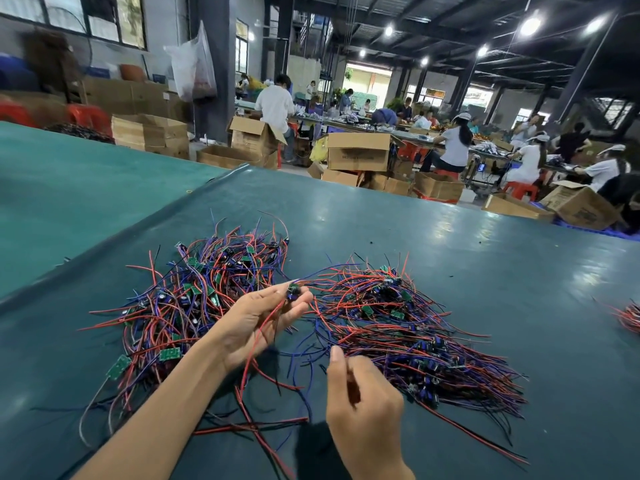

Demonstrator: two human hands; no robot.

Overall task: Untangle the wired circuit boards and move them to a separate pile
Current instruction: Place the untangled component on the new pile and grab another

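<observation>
A wired board (293, 293) is being pinched in the left hand (256, 323) grip.
The right hand (360, 389) is being held curled (its grip's contents cannot be told).

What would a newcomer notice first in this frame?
Two heaps of red, blue and black wired boards lie on the dark green table: the left pile and the right pile. Between them the left hand pinches a small board, its red wire hanging down. The right hand is curled below, whether on a wire I cannot tell.
</observation>
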